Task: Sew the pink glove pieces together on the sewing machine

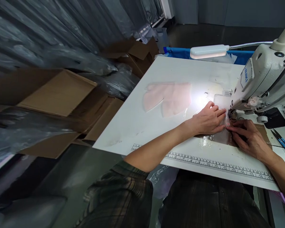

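Observation:
Beside the needle of a white sewing machine (258, 76), a thin, see-through piece of fabric (220, 136) lies on the white table (133, 129). My left hand (209, 118) rests on it from the left, palm down with fingers spread flat. From the right, my right hand (249, 137) has curled fingers closed on the fabric's edge, its index fingertip close to my left thumb. A small pale tag with a red mark (228, 124) shows between the hands under the presser foot (231, 114). Part of the fabric is hidden by my hands.
Pale pink sheer cut pieces (168, 96) lie on the table's left. Blue-handled scissors (283, 144) and a black phone-like object (275, 117) are at right. A ruler strip (204, 161) edges the front. A lamp (209, 51) hangs behind; cardboard boxes (59, 91) stand left.

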Motion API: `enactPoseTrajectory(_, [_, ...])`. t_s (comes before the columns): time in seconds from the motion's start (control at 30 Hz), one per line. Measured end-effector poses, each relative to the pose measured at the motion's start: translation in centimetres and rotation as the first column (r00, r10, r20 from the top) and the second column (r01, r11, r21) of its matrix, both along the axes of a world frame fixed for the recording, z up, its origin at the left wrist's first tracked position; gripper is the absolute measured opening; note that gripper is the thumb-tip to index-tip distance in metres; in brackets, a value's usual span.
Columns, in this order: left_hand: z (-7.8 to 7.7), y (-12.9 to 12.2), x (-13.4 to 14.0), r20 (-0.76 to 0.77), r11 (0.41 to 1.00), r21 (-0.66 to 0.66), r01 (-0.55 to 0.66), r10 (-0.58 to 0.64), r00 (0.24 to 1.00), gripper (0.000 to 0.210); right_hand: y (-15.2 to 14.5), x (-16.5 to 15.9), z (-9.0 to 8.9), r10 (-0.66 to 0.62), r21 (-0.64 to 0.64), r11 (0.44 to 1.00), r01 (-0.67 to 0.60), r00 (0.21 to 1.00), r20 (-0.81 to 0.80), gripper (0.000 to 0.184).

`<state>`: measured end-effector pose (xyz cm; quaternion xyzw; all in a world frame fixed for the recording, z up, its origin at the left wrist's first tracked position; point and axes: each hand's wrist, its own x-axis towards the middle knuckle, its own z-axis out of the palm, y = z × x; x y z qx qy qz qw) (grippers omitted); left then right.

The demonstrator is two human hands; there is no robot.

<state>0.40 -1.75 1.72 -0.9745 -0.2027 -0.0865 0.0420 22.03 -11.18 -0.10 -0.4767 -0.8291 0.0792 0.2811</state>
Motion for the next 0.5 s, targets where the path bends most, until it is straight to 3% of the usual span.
enactPoseTrajectory(0.13, [0.3, -0.2, 0.1, -0.064, 0.999, 0.03, -0.013, 0.014, 0.998, 0.053, 0.0, 0.1, 0.2, 0.005, -0.024, 1.0, -0.005, 1.0, 0.007, 0.032])
enactPoseTrajectory(0.27, [-0.2, 0.7, 0.3, 0.009, 0.999, -0.031, 0.032, -0.032, 0.999, 0.05, 0.1, 0.1, 0.2, -0.004, -0.05, 0.999, 0.004, 1.0, -0.008, 0.032])
enactPoseTrajectory(0.5, [-0.7, 1.1, -0.1, 0.081, 0.989, -0.148, 0.023, -0.011, 0.997, 0.052, 0.0, 0.1, 0.1, -0.008, -0.034, 0.999, 0.008, 1.0, 0.009, 0.032])
